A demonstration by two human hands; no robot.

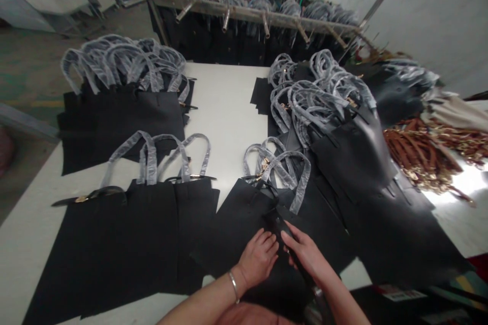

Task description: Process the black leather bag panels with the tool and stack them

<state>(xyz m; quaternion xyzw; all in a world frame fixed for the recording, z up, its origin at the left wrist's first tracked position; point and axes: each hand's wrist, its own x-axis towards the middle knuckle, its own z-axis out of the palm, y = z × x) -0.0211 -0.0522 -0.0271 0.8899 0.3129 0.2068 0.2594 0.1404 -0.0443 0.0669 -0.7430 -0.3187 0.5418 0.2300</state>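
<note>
A black bag panel [244, 218] lies before me with plastic-wrapped handles [303, 183] and a thin strap with a gold clasp [265, 164] at its top edge. My left hand [257, 258], a silver bangle at its wrist, rests on this panel, fingers slightly bent and not visibly gripping anything. Beside it, my right hand [303, 249] is closed around a long black object [284, 227]. Its wider upper end touches or hovers just over the panel; its lower part runs under my forearm, where something metallic shows. Its exact kind is unclear.
More black bag panels [125, 233] with wrapped handles lie at left, with another stack [125, 111] behind. A heap of panels [354, 157] covers the right side, near brown straps with gold hardware [423, 152]. A rack [251, 12] hung with bags stands beyond the white table [224, 111].
</note>
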